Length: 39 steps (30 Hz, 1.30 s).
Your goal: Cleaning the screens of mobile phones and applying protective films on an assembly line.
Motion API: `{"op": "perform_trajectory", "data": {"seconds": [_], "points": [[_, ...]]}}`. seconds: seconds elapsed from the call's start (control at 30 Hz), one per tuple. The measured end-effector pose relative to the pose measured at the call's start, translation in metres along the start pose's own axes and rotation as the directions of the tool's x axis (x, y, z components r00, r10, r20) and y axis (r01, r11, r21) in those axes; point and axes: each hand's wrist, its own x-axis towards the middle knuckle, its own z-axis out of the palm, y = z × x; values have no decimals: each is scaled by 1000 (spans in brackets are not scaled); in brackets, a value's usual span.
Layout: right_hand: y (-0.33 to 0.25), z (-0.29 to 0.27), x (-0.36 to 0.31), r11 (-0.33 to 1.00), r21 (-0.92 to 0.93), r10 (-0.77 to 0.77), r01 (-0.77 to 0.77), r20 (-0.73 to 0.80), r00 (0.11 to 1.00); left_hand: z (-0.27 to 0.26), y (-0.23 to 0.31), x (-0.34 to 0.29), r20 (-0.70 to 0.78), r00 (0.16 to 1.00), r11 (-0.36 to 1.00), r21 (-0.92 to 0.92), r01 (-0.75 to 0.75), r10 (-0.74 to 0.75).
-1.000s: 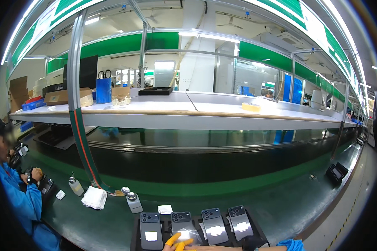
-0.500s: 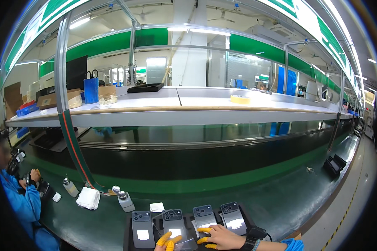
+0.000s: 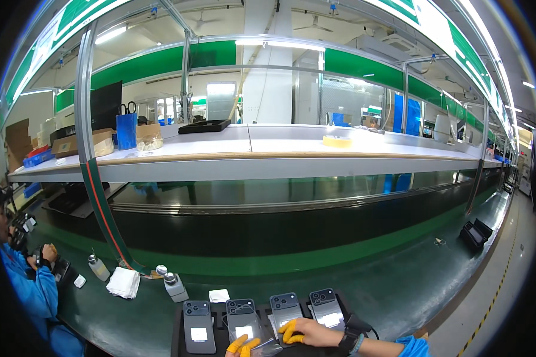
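Note:
A row of dark grey smartphones lies in a black tray (image 3: 177, 333) at the bench's front edge; each back has a camera block, and white labels show on some. My left hand (image 3: 242, 347), in yellow finger cots, pinches a clear plastic film (image 3: 267, 347) over the lower part of the second phone (image 3: 240, 308). Over the third phone (image 3: 286, 302), my right hand (image 3: 307, 332) has its cotted fingers drawn together; what lies between them is hidden. The leftmost phone (image 3: 199, 318) and the rightmost phone (image 3: 326, 301) lie untouched on either side.
Beyond the tray sit a folded white cloth (image 3: 219, 296), a metal-topped bottle (image 3: 175, 288) and a stack of white wipes (image 3: 124, 282). A co-worker in blue (image 3: 33, 291) sits at the left. A black box (image 3: 475, 234) stands far right, and a shelf (image 3: 292, 144) spans the back.
My right fingers have come from spread to close together over the third phone. The clear film by my left fingers has shifted and creased. The whole view has moved slightly.

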Motion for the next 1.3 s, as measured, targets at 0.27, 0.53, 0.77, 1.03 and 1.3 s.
{"op": "perform_trajectory", "data": {"seconds": [0.27,0.53,0.77,1.03,1.3], "points": [[1,-58,8,788,488,416,-376,29,909,7,2,2,59,994,996,1,94,-94],[10,-18,14,749,535,357,-390,170,918,47,-9,8,469,867,948,318,12,-169],[21,-21,22,632,599,417,-493,273,867,41,-4,16,594,800,821,497,-282,-84],[15,-72,55,904,256,395,-343,-192,898,43,-6,23,686,725,727,524,-443,-52],[7,-176,117,975,66,206,-214,-641,739,39,-11,20,659,745,788,509,-345,-100]]}}
